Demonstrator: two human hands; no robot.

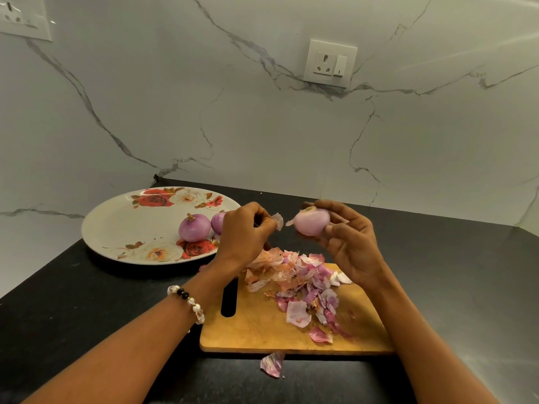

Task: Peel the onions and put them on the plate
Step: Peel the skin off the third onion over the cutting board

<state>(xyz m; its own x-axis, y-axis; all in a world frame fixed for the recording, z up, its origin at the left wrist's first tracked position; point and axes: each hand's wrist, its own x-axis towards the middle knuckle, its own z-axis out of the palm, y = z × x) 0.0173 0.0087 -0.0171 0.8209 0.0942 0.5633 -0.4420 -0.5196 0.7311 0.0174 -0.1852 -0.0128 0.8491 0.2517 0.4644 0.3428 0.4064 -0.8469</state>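
Two peeled onions (194, 228) on plate (116, 223); left hand (248, 231) pinches peel (278, 220), right hand (347, 243) grips onion (311, 221) w/ peels (300, 287) below.

L hand (248, 228) fingers pinched; R hand (347, 243) fingers curled, gripping.

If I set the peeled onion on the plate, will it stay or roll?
The onion is round and looks smooth, so it may roll a little. The plate seems shallow; its rim should probably stop it. Two onions already rest there.
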